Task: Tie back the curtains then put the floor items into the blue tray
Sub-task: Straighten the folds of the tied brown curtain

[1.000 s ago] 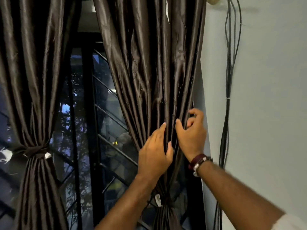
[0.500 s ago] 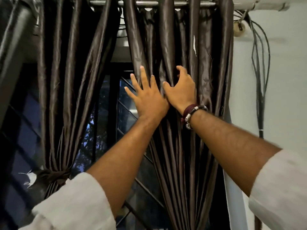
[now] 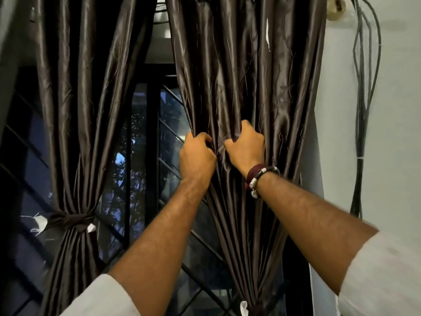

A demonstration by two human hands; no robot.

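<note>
At the middle of the right curtain [image 3: 246, 71], both hands hold the dark satin fabric side by side. The left hand [image 3: 197, 156] has its fingers curled into a grip that pinches a fold at the curtain's left edge. The right hand [image 3: 245, 149] sits just beside it, its grip likewise pressed together on a bunch of pleats, with the knuckles facing the camera. The two hands are close but a narrow strip of fabric shows between them.

Just below the right grip, a dark bracelet [image 3: 262, 176] with silver beads circles the wrist. White sleeves [image 3: 382, 277] cover both upper forearms.

Below the grips, the right curtain narrows to a gathered bundle at the bottom edge of the view, where a white tag [image 3: 244, 307] shows; whether a tie holds it there cannot be told.

Well to the left of the grips, the left curtain [image 3: 77, 110] hangs gathered, and a knotted tie [image 3: 73, 221] of the same dark fabric cinches it at a level lower than the hands. Between the two curtains, and behind the left grip, the window [image 3: 141, 156] shows dark glass with diagonal bars.

Right of the grips, a bundle of black cables [image 3: 362, 110] hangs down the pale wall [image 3: 401, 133], apart from the curtain.
</note>
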